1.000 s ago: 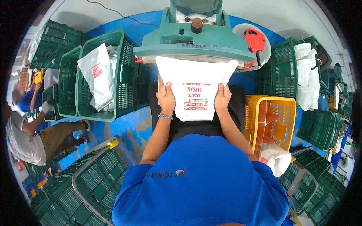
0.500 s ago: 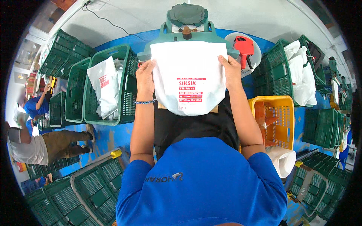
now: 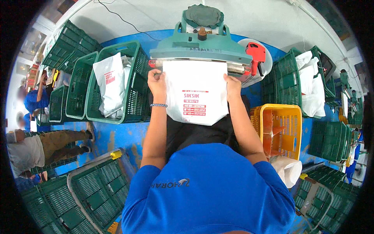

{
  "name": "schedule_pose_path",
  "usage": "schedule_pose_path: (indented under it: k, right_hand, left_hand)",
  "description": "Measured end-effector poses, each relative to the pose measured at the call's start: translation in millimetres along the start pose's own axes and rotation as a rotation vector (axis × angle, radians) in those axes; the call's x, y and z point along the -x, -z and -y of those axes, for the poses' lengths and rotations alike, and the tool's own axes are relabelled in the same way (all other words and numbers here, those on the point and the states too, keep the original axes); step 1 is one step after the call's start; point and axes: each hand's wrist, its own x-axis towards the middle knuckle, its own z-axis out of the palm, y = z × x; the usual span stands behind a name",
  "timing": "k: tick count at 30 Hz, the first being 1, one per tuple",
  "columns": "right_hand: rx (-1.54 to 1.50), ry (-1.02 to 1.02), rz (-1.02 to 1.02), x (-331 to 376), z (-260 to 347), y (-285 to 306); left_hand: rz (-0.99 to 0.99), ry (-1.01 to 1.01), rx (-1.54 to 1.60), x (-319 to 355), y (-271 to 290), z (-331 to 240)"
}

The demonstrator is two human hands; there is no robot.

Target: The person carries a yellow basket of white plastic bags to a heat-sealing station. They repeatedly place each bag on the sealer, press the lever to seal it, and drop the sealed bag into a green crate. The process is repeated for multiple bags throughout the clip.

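My left hand point(image 3: 157, 82) and my right hand point(image 3: 233, 85) are closed on the two side edges of a white plastic bag point(image 3: 194, 80) with red print. The bag hangs flat and stretched between them, its bottom rounded and bulging a little over my lap. Its upper edge reaches the jaws of a green bag sealer point(image 3: 202, 48), where the edge itself is hidden under the upper bar. A brown knob point(image 3: 202, 34) and a dark green cloth point(image 3: 203, 16) top the machine.
A red gun-shaped tool point(image 3: 255, 58) lies right of the sealer. Left, a green crate point(image 3: 134, 93) holds white bags; right, another green crate point(image 3: 282, 84) does too. A yellow basket point(image 3: 294, 124) stands beside my right arm. Other people point(image 3: 27, 150) are at the far left.
Both hands have brought the bag slightly down and level with the sealer's jaws, which it had covered before. The sealer's front bar now shows above the bag.
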Motion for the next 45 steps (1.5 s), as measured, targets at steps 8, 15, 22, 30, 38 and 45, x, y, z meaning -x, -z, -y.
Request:
schedule_pose_path:
  k: [8,15,22,30,38,45]
  right_hand:
    - [0.047,0.08,-0.008,-11,13,3]
    - [0.04,0.088,0.05,-21,30,5]
    - [0.247,0.004,0.127,-24,31,14]
    - [0.035,-0.096,0.176,-12,32,17]
    - [0.204,-0.229,0.188,18,39,39]
    - [0.349,-0.118,0.254,66,67,41]
  left_hand:
    - [0.112,-0.171,-0.304,-7,-3,-19]
    - [0.109,-0.085,-0.162,-26,-13,1]
    - [0.032,0.299,0.257,-30,-12,14]
    - [0.446,0.573,0.483,2,21,-19]
    - [0.453,0.845,0.182,55,44,-20]
    - [0.391,0.62,0.103,30,23,-54]
